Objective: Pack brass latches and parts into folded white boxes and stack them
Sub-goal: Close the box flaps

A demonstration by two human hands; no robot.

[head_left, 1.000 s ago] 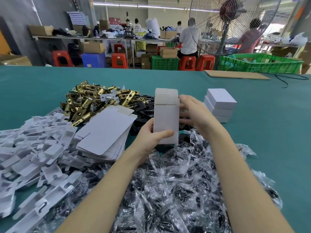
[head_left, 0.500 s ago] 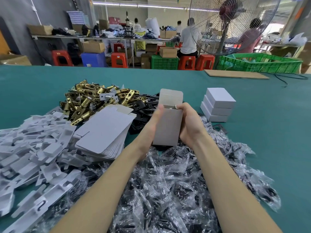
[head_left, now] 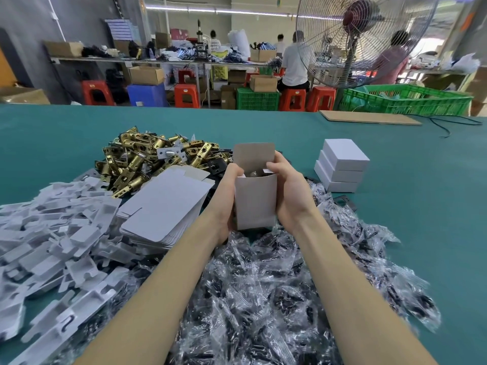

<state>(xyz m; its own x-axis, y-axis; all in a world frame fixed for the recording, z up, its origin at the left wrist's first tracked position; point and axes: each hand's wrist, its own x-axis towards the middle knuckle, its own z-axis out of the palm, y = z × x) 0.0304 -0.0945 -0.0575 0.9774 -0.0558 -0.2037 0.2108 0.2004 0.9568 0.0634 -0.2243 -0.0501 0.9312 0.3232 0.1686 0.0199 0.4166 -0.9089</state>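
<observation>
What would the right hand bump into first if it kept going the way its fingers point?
Probably the box's open lid flap. The right hand grips the white box, its fingers pointing up and left over the open top, where the flap stands just beyond. Depth is hard to judge, so this is a best guess.

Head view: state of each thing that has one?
Box in hands: upright, top flap open, parts inside.
Left hand: grips box.
Right hand: grips box, thumb on side flap.
Finished boxes: closed, stacked three high.
Box blanks: flat, unfolded, stacked.
</observation>
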